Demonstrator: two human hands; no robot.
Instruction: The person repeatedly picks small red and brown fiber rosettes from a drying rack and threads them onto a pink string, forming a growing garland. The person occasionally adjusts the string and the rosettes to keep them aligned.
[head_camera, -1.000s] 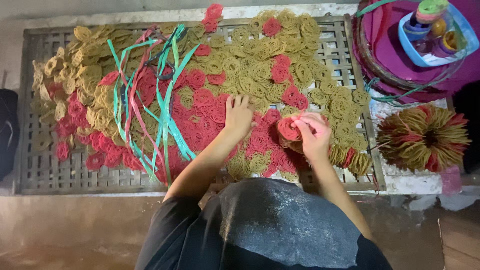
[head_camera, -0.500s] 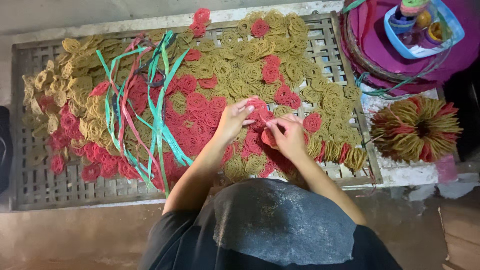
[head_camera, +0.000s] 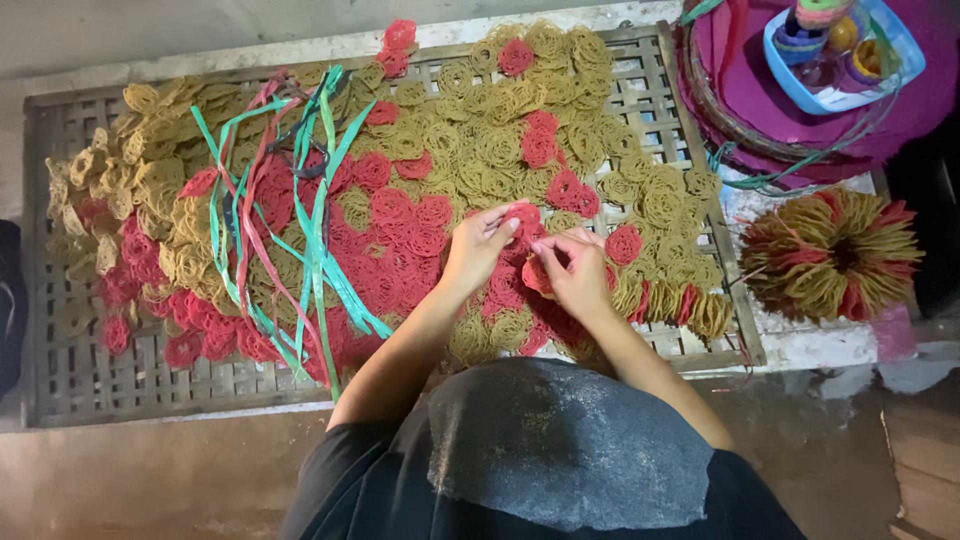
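Note:
A woven bamboo tray (head_camera: 70, 380) is covered with round lacy noodle-like discs, red discs (head_camera: 400, 235) in the middle and left, yellow discs (head_camera: 500, 140) around them. My left hand (head_camera: 478, 245) pinches the edge of a red disc near the middle of the tray. Close beside it, my right hand (head_camera: 572, 272) holds a red disc (head_camera: 538, 275) against its palm. Both hands almost touch each other. Green and pink plastic strips (head_camera: 315, 240) lie across the discs to the left of my hands.
A tied round bundle of yellow and red discs (head_camera: 830, 255) lies right of the tray. A round basket lined in purple (head_camera: 760, 110) holds a blue tub (head_camera: 845, 55) with small pots at the top right. My dark clothing (head_camera: 540, 460) fills the bottom.
Both hands have drawn closer together over the red discs, the left hand moving right toward the right hand. The right hand keeps its red disc.

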